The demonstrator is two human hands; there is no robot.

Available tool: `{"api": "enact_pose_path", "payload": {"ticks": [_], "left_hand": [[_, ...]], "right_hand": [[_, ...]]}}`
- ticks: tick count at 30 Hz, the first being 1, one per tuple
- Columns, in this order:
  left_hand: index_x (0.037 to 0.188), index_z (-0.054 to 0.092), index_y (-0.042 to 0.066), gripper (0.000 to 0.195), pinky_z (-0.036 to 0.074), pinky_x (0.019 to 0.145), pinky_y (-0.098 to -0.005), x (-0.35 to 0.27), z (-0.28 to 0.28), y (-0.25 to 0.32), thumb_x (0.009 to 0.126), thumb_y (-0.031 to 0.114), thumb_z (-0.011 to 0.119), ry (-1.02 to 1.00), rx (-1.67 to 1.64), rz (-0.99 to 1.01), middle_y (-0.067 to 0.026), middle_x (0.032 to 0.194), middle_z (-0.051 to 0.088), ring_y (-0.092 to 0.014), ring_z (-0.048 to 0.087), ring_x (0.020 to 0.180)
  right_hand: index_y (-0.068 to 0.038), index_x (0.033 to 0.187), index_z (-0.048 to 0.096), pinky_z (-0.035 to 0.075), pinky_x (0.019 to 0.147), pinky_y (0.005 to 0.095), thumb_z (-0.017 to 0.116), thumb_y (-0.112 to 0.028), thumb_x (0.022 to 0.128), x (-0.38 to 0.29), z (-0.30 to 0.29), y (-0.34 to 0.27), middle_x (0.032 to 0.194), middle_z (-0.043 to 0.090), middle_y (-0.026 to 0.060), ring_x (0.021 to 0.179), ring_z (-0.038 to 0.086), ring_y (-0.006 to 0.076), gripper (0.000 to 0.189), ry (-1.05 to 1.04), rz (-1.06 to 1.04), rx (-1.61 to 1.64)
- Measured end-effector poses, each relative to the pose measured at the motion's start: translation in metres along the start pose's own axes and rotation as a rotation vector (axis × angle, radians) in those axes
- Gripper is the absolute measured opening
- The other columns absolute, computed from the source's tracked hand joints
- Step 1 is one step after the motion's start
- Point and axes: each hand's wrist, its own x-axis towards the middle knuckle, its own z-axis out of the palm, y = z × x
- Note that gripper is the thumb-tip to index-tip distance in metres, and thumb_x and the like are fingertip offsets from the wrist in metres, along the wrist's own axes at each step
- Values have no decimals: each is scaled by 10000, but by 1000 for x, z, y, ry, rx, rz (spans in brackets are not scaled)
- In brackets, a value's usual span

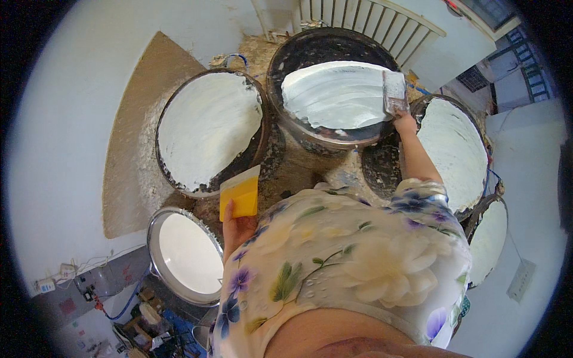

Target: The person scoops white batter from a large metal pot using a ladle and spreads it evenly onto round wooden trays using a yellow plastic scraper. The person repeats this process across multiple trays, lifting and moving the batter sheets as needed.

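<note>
My right hand (405,123) grips a flat, batter-smeared spreader (395,91). The spreader lies at the right edge of a white batter layer (333,96) on a large round dark griddle (329,42). The layer shows curved streaks, and the back of the griddle is bare and dark. Low on the left, my left hand (239,230) holds a yellow scraper (239,197) with a pale upper edge, close to the rim of the left griddle. A white sheet (210,127) covers most of that left griddle.
A metal pot (154,237) of white liquid (190,255) stands at lower left. Further griddles with white sheets (452,152) (488,244) sit at right. A brown panel (130,147) leans on the left wall. Behind is a slatted railing (371,20); blue hoses (237,56) run between griddles.
</note>
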Motion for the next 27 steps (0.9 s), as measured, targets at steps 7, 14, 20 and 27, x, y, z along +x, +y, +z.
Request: {"api": "enact_pose_path", "payload": {"ticks": [7, 14, 20, 27], "left_hand": [[1107, 456, 107, 330, 503, 688, -258, 1, 8, 1, 840, 292, 515, -61, 40, -92, -43, 1065, 548, -168, 563, 928], [1141, 436, 104, 349, 520, 705, -269, 15, 18, -6, 852, 292, 496, -12, -27, -91, -56, 1095, 540, -185, 559, 961], [1134, 438, 96, 350, 528, 655, -261, 19, 18, -3, 855, 300, 492, -95, 0, -105, -49, 1085, 546, -167, 571, 929], [1134, 435, 94, 342, 523, 669, -261, 20, 10, 0, 857, 288, 489, -58, -61, -115, -51, 1089, 543, -172, 565, 941]], "right_hand": [[-142, 1119, 530, 274, 326, 251, 648, -93, 712, -25, 29, -133, 528, 449, -4, 384, 370, 93, 426, -583, 194, 1098], [-191, 1037, 588, 466, 691, 379, 537, -155, 753, -36, 43, -209, 842, 616, 157, 779, 592, 299, 291, -319, -743, -264], [-151, 988, 593, 447, 749, 422, 353, -300, 862, 28, 10, -148, 940, 591, 177, 862, 572, 333, 309, -219, -373, -363], [-208, 1111, 550, 457, 654, 388, 513, -161, 784, 53, -7, -13, 834, 616, 122, 766, 594, 280, 333, -92, 10, -80]]}}
